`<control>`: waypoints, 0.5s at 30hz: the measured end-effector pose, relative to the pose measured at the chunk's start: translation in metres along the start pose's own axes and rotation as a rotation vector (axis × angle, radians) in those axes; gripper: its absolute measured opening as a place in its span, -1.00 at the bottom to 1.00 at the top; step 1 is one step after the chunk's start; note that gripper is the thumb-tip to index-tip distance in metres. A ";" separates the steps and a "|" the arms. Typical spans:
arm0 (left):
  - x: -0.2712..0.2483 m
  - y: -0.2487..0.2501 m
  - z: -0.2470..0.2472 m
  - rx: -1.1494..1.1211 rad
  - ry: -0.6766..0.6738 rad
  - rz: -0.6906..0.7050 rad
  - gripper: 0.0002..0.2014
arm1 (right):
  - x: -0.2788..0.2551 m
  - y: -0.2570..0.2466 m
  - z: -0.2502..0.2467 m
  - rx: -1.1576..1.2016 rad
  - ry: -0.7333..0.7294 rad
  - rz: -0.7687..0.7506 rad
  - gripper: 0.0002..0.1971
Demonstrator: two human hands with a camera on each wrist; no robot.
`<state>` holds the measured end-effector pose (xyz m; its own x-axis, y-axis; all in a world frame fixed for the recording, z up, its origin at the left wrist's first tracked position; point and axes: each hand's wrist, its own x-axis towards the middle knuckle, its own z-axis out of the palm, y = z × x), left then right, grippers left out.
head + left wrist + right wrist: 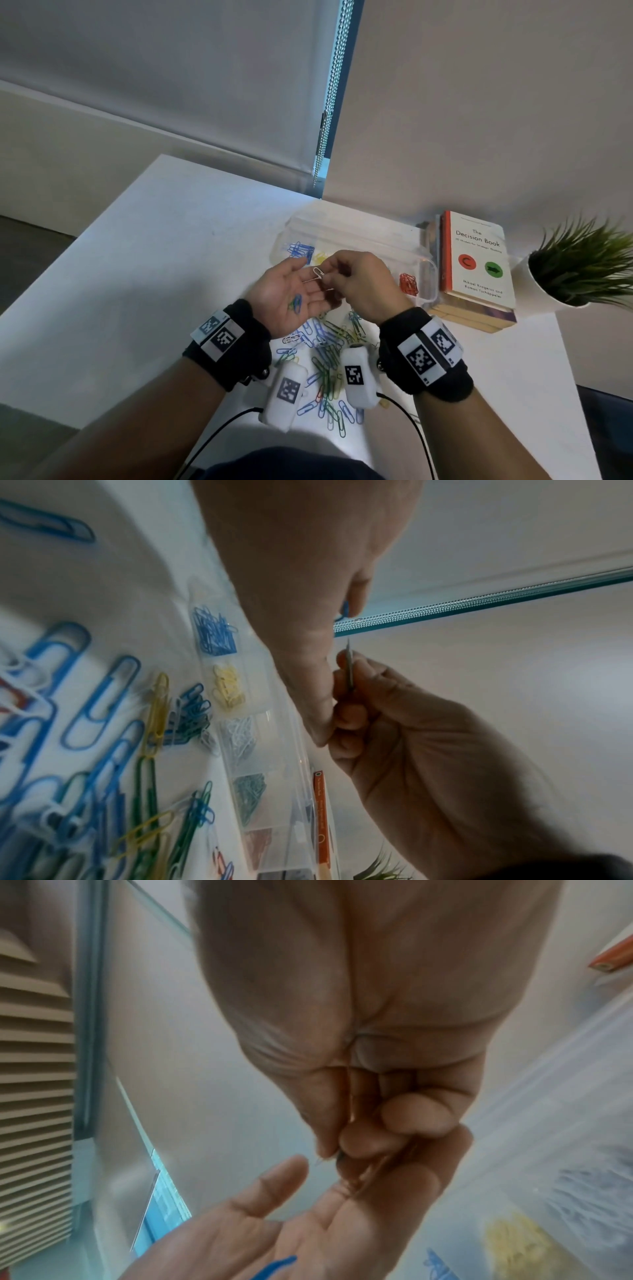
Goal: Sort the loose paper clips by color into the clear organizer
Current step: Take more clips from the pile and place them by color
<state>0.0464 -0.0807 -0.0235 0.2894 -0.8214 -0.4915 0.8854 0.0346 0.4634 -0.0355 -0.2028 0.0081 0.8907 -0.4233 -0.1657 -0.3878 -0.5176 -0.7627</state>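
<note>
1. Our wrist-worn white camera pods [358, 377] hide part of the loose pile of blue, green and yellow paper clips [325, 346] on the white table [137, 274].
2. Only the left wrist view shows white and green clips in the clear plastic organizer [240, 739], at 12 o'clock beyond our hands.
3. Our right hand [359, 284] pinches a silver wire clip [318, 274]; our left hand [291, 294] lies palm-up, relaxed, cradling blue and green clips [296, 303].
4. At 2 o'clock, the white book [479, 260] reads "The Decision Book".

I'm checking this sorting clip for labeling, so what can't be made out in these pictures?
- Organizer middle compartments: head view, both hands cover them.
- Silver clip: right wrist view, right hand fingers hide it.
- Loose pile: head view, wrist cameras cover part.
- Clips in the left hand: colors blurred.
</note>
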 end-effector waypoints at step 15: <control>0.001 0.001 -0.004 -0.007 0.138 0.045 -0.86 | 0.006 0.020 -0.023 0.236 0.177 0.155 -0.90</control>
<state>0.0491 -0.0792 -0.0270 0.3757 -0.7329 -0.5671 0.8728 0.0741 0.4825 -0.0429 -0.2325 0.0063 0.7622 -0.6170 -0.1958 -0.4316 -0.2590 -0.8641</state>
